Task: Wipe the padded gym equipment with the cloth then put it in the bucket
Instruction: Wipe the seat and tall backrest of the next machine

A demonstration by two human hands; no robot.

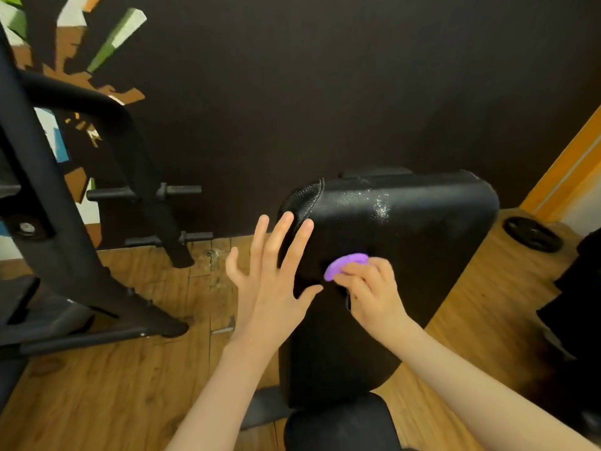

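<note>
Your right hand (370, 291) grips the small purple cloth (345, 264) and presses it on the black padded vinyl bench back (406, 229), near its middle. Your left hand (273, 271) is released, fingers spread, over the pad's left edge.

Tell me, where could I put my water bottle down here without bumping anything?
The wood floor between the black rack and the padded bench is bare. Bare floor also lies right of the bench, before the weight plate. The bench is crowded: the left hand hovers there and the right hand holds the purple cloth.
</note>
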